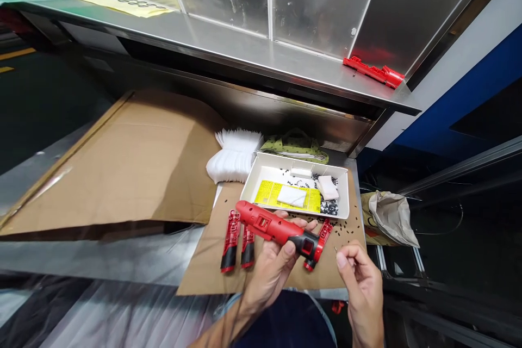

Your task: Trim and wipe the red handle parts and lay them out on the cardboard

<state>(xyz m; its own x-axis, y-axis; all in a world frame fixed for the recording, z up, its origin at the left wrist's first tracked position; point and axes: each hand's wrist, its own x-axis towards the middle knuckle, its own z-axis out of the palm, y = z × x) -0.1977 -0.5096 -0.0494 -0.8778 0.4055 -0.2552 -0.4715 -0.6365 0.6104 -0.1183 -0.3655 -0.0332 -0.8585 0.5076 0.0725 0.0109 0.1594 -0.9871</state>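
My left hand is closed around a red and black plastic tool housing, held level above a sheet of cardboard. My right hand pinches a tiny screw between thumb and forefinger, just right of the housing's black end. Two more red and black housing halves lie on the cardboard to the left, and another one lies partly behind the held housing.
A white tray behind holds small black screws, a yellow label and white packets. White foam sheets sit left of it, beside a large cardboard panel. A red part lies on the steel shelf. A crumpled bag is at right.
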